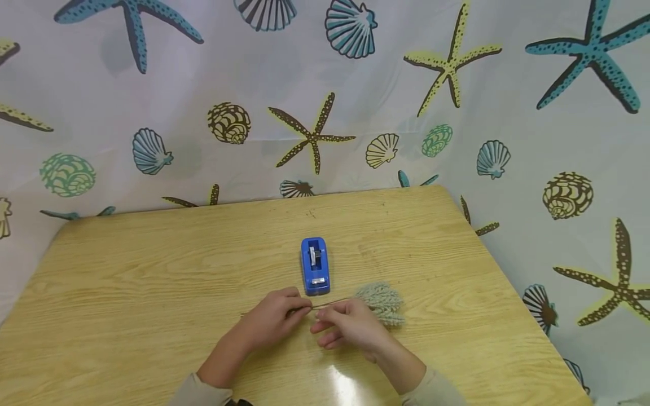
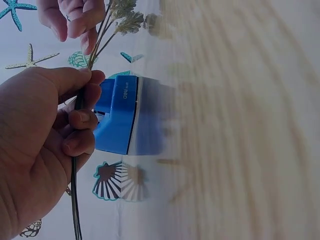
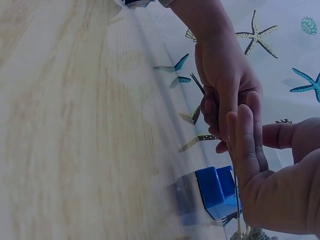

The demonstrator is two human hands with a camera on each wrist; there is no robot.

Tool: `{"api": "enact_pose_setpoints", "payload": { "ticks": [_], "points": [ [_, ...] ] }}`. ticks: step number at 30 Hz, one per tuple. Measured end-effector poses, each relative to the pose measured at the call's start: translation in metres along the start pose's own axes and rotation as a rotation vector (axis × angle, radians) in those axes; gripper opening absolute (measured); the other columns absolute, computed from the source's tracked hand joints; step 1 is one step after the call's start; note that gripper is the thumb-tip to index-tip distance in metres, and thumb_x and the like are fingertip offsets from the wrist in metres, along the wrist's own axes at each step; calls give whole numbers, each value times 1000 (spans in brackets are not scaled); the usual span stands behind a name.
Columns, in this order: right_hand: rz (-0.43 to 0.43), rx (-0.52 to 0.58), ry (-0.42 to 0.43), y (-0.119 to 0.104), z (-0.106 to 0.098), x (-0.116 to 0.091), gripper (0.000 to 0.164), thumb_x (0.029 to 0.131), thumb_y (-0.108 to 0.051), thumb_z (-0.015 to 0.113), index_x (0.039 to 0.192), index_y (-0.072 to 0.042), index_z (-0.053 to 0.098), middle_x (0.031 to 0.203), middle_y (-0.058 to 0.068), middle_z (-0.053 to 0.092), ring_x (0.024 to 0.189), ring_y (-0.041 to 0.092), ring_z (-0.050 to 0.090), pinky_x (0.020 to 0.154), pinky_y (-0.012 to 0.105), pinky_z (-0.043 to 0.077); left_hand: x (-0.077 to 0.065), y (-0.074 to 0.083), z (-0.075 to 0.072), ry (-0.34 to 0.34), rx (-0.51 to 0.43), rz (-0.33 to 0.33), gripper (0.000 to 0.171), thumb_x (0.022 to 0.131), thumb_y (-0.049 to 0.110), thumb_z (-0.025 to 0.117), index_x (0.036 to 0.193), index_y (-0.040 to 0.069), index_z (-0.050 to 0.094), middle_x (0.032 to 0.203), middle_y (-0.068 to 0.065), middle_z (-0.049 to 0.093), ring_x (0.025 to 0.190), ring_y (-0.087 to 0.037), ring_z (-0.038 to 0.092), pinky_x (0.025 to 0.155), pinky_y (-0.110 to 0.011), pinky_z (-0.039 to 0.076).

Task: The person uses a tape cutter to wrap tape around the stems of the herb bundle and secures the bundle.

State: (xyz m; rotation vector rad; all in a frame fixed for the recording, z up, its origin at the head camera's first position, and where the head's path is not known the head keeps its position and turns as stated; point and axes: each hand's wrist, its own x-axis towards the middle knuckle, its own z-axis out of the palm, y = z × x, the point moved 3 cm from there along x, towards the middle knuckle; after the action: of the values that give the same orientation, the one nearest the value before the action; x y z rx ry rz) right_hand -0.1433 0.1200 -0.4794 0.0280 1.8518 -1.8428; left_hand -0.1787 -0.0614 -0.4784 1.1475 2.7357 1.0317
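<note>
Pinching a bundle of thin stems [image 2: 75,195], the left hand [image 1: 271,318] is over the tabletop [image 1: 152,270], on the near side of a blue tape dispenser [image 1: 315,266]. From above, the head view gives me the layout: the stems run sideways between the two hands, and their pale green heads [image 1: 382,301] fan out past the right hand [image 1: 350,324]. Only the left wrist view lets me see how the grip works, thumb against bent fingers, the stems running on past the palm, and it picks up small lettering on the dispenser's side. In the right wrist view the heads are mostly cut off at the bottom edge, and the right fingers overlap the left hand.

Both forearms slant inward from pale sleeves [image 1: 434,389]. The left hand is clamped on the stems; the right comes in close beside its fingertips, a couple of fingers stretched nearly straight in its own wrist view. Whether its thumb and forefinger pinch anything, I can't tell.
</note>
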Motion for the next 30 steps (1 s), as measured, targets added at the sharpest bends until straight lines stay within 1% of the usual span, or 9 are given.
{"api": "enact_pose_setpoints", "payload": {
  "ticks": [7, 14, 20, 25, 28, 30],
  "points": [
    [8, 8, 8, 3, 0, 0, 35, 98, -21, 62, 118, 7, 66, 95, 12, 76, 64, 12, 71, 65, 31, 61, 3, 1, 3, 13, -15, -66, 15, 96, 13, 65, 101, 6, 77, 81, 6, 60, 69, -1, 48, 61, -18, 45],
    [10, 3, 6, 5, 2, -1, 36, 98, -21, 61, 121, 6, 65, 100, 13, 76, 65, 12, 71, 65, 30, 61, 5, 1, 6, 32, -12, -102, 12, 96, 18, 67, 93, 11, 76, 80, 7, 62, 69, -2, 49, 62, -19, 45],
    [12, 8, -2, 8, 4, -1, 37, 97, -20, 61, 122, 8, 63, 101, 13, 75, 64, 11, 71, 65, 30, 61, 8, 1, 7, 15, -14, -148, 12, 95, 19, 68, 89, 13, 76, 79, 9, 61, 69, -2, 49, 63, -19, 44],
    [26, 3, 8, 9, 2, -3, 39, 97, -16, 60, 125, 10, 59, 102, 14, 75, 62, 11, 70, 64, 30, 61, 10, 1, 9, -9, -24, -140, 14, 96, 18, 67, 88, 11, 76, 78, 9, 61, 69, -2, 49, 63, -19, 44],
    [37, -37, 20, 6, -1, -7, 38, 97, -16, 59, 123, 12, 60, 99, 15, 75, 60, 11, 68, 62, 30, 61, 11, 0, 10, -17, -30, -131, 15, 96, 17, 67, 88, 10, 76, 77, 8, 61, 69, -2, 48, 62, -19, 43],
    [15, -75, 37, 2, -4, -8, 36, 97, -15, 59, 119, 12, 62, 95, 17, 75, 58, 11, 67, 61, 31, 60, 11, 0, 10, -20, -27, -129, 14, 96, 17, 67, 89, 10, 77, 77, 8, 61, 69, -2, 48, 62, -19, 44]
  ]
}}
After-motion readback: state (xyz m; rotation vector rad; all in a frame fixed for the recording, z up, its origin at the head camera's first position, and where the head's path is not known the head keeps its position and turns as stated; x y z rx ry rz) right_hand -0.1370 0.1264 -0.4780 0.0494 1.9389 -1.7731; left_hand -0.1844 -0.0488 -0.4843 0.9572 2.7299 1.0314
